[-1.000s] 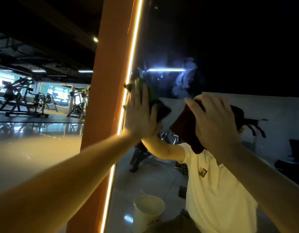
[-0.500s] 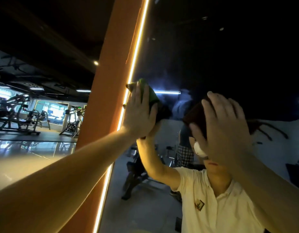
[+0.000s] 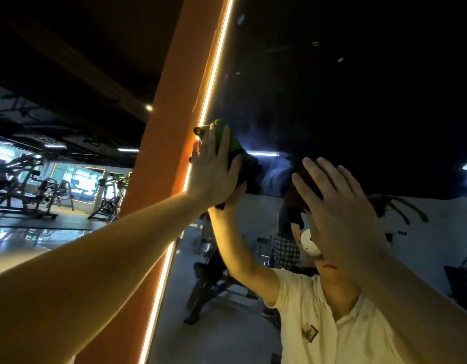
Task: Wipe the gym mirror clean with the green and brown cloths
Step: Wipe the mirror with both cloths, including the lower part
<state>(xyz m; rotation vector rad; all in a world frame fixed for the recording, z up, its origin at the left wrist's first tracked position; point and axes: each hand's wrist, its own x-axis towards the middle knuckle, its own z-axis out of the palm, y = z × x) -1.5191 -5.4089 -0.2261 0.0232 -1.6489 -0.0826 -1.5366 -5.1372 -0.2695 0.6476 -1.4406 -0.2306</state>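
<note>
Two flat hands are pressing cloths against the dark mirror [image 3: 332, 88], which is standing just beside an orange column [image 3: 169, 127]. The right hand [image 3: 337, 211], fingers straight, is pinning the brown cloth [image 3: 295, 195] to the glass. The left hand [image 3: 214, 172], fingers also straight, is pinning the green cloth [image 3: 227, 137] at the mirror's lit edge.

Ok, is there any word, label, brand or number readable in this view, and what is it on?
No text can be read here.
Emblem on the white shirt reflected in the mirror: a green and orange mark, too blurred to read.
Dark strokes on the reflected white wall: a painted shape, no letters that can be made out.
</note>
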